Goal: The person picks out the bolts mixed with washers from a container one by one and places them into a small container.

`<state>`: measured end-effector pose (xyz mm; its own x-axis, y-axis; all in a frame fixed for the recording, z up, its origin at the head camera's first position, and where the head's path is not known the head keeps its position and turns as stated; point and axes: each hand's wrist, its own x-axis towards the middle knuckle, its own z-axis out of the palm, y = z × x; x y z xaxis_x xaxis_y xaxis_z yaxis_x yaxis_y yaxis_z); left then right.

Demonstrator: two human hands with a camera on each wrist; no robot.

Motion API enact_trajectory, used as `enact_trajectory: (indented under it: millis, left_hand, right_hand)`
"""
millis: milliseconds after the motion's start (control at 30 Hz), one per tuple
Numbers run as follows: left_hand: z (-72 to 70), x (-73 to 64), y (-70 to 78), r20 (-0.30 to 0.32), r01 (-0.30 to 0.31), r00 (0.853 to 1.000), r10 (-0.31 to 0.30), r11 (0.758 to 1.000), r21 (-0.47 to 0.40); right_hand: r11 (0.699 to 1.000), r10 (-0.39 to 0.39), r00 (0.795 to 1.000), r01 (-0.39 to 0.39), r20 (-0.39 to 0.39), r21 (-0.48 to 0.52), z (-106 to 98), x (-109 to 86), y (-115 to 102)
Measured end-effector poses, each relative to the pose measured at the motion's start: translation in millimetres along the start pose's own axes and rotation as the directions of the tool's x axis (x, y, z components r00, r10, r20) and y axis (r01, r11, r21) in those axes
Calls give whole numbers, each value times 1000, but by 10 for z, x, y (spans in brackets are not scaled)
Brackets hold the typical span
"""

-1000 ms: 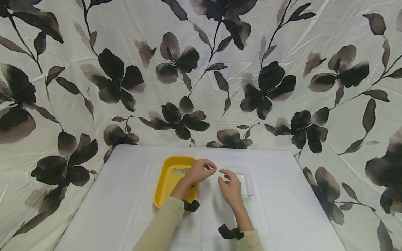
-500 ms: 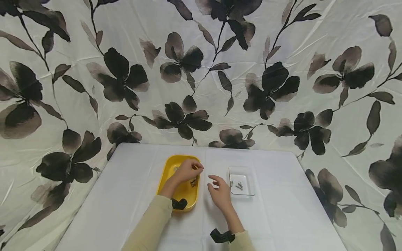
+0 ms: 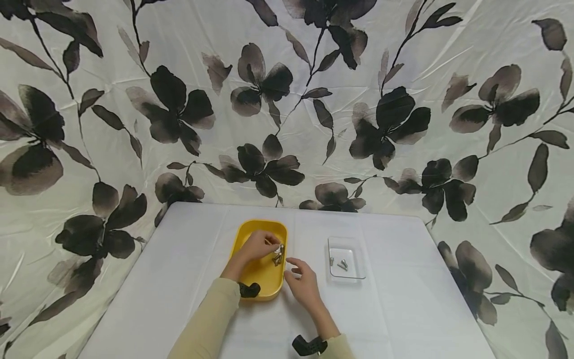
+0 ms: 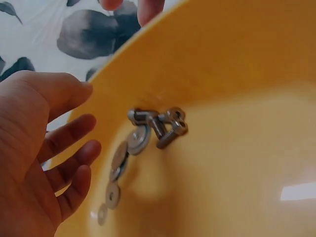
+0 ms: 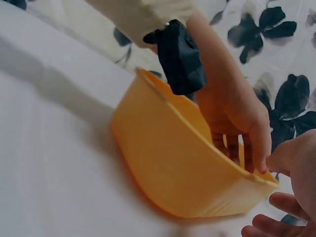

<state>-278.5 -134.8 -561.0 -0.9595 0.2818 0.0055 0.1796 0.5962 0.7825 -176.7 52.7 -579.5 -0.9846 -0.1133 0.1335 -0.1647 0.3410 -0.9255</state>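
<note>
My left hand [image 3: 256, 247] reaches over the yellow tray [image 3: 262, 284]. In the left wrist view the fingers of that hand [image 4: 34, 143] are loosely bent, with nothing between thumb and fingers. Several metal bolts [image 4: 160, 123] lie just beyond the fingertips, and a row of flat washers [image 4: 138, 140] runs beside them. Outside the tray's right side is my right hand [image 3: 304, 285], fingers slightly bent and holding nothing. The right wrist view has this hand [image 5: 302, 173] close to the tray's rim [image 5: 217, 143]. The left hand partly hides the tray's contents in the head view.
A clear plastic box [image 3: 348, 277] stands to the right on the white table [image 3: 394, 299], with a few bolts [image 3: 343, 265] inside. Behind the table hangs a floral cloth [image 3: 323, 124]. Each wrist carries a black camera [image 3: 309, 345].
From between tray and box, my left hand has moved left and down over the tray. My right hand has left the clear box toward the tray, uncovering the bolts in the box.
</note>
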Motion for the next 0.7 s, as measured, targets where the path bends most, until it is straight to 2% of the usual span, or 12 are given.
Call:
enact_trajectory:
  millis: [200, 333, 700]
  left_hand:
    - [29, 7, -97, 68, 26, 997, -31, 997, 68]
    - [45, 21, -132, 112, 38, 993, -49, 995, 98]
    - [26, 95, -228, 214, -27, 977, -23, 974, 224]
  right_hand:
    - [1000, -18, 999, 17, 46, 23, 49, -35, 36]
    - [999, -4, 997, 1, 77, 34, 68, -61, 49]
    - [999, 15, 996, -19, 93, 35, 103, -50, 108]
